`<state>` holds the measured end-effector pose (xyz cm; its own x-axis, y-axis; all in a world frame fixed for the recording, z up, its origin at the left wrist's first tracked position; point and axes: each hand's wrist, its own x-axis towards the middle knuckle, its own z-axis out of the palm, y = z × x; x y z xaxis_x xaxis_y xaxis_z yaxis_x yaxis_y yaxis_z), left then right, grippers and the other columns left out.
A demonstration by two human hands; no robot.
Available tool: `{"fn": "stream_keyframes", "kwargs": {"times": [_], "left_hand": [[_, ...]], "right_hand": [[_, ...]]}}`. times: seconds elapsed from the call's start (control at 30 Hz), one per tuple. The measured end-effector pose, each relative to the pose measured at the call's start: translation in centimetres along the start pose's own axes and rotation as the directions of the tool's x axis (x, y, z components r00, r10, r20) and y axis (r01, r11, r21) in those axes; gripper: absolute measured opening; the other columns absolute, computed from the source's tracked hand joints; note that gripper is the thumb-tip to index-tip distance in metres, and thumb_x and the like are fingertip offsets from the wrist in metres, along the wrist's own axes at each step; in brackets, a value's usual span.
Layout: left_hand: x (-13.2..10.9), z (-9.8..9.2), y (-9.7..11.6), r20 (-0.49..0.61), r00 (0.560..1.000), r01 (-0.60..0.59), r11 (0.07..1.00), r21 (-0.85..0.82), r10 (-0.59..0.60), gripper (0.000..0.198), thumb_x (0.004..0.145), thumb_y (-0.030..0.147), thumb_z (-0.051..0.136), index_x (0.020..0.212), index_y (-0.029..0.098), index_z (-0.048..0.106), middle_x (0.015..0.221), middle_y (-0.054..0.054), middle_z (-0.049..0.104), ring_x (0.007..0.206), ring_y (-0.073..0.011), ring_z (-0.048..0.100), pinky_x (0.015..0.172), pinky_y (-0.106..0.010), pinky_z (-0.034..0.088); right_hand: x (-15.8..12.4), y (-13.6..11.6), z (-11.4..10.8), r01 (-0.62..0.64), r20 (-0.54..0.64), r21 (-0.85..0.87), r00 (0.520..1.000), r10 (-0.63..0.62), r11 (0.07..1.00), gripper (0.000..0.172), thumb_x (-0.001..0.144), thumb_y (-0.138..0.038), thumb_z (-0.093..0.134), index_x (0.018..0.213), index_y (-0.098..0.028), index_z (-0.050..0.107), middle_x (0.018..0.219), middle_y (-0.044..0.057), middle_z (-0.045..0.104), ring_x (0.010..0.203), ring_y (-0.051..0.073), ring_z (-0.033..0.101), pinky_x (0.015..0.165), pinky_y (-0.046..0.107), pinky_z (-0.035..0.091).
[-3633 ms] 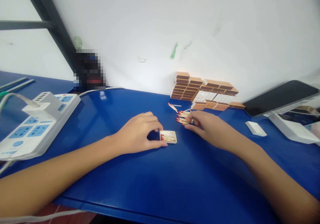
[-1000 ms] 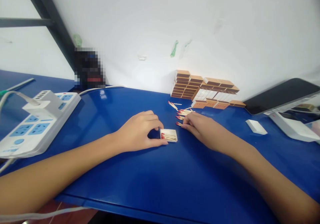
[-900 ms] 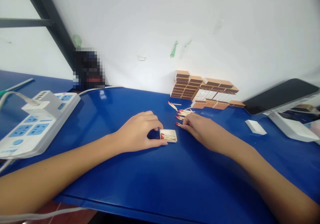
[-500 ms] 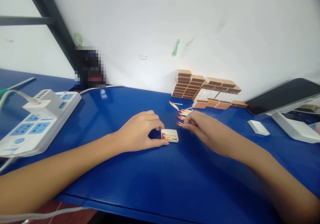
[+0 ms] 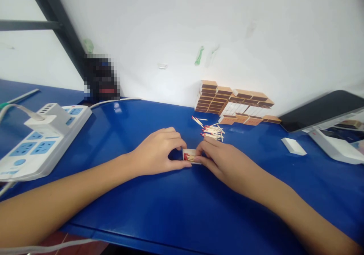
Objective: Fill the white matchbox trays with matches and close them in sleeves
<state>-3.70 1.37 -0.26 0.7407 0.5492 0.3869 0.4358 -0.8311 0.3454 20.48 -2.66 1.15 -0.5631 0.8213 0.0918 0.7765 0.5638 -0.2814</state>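
Observation:
A small matchbox tray (image 5: 196, 162) lies on the blue table, partly filled with red-tipped matches (image 5: 188, 157). My left hand (image 5: 160, 150) grips the tray's left end between thumb and fingers. Over the tray's right part, my right hand (image 5: 214, 154) pinches matches, its fingertips down inside the tray; how many it holds is hidden. Just behind my right hand lies a loose pile of matches (image 5: 213, 130), heads pointing mostly left. A few more matches (image 5: 196, 121) lie slightly apart beyond the pile.
Stacked matchboxes (image 5: 212, 99) stand against the white wall, with several more boxes (image 5: 241, 118) in front. At right are a small white block (image 5: 294, 146) and a dark-screened device on a white stand (image 5: 335, 145). A white power strip (image 5: 42, 145) with cables lies at left.
My right hand has moved left and nearer, from the loose pile to the tray, carrying matches. My left hand keeps its hold on the tray.

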Motion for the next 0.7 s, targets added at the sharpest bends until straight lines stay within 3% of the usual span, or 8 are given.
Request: {"fn": "stream_keyframes", "kwargs": {"times": [0.3,0.7], "left_hand": [[-0.02,-0.08,-0.03,0.003,1.0,-0.001,1.0,-0.001,0.001,0.035,0.089,0.049,0.077,0.1,0.017,0.072,0.09,-0.005,0.07,0.088,-0.0199,0.062,0.08,-0.033,0.049],[0.09,-0.21,0.07,0.006,1.0,-0.005,1.0,0.002,0.005,0.033,0.09,0.049,0.076,0.097,0.017,0.071,0.09,-0.004,0.07,0.087,-0.0198,0.061,0.078,-0.033,0.049]], "right_hand": [[0.26,0.01,0.32,-0.065,-0.041,-0.032,0.997,0.064,0.997,0.013,0.106,-0.027,0.054,0.098,-0.021,0.063,0.098,0.005,0.069,0.078,0.02,0.066,0.066,0.032,0.046],[0.35,-0.17,0.96,-0.051,-0.108,0.003,0.993,0.051,0.999,0.015,0.106,-0.026,0.052,0.098,-0.021,0.063,0.098,0.005,0.069,0.079,0.019,0.067,0.068,0.031,0.046]]}}
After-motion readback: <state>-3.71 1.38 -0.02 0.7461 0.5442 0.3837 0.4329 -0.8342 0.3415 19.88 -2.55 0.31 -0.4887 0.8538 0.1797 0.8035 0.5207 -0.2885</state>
